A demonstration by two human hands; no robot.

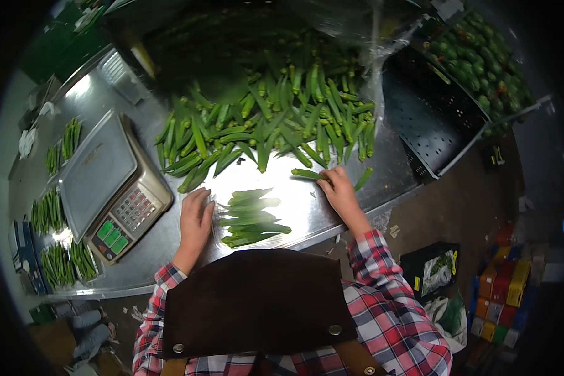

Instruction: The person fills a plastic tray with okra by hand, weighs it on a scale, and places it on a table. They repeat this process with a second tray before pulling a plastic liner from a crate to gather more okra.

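Note:
A large heap of green okra [269,125] covers the back of the metal table. In front of it, several okra pods lie side by side in a small group [249,219] on what looks like a clear tray. My left hand [196,216] rests at the left edge of this group, fingers slightly apart, with nothing in it. To the right, my right hand [339,193] pinches one okra pod [306,173] near its end, just above the table. Another pod [363,178] lies just right of that hand.
A scale [116,188] stands left on the metal table [138,272], beside bundled okra [57,263]. At the right are a black crate [432,113] and a pile of round green produce [476,62]. A black box [429,269] sits on the floor.

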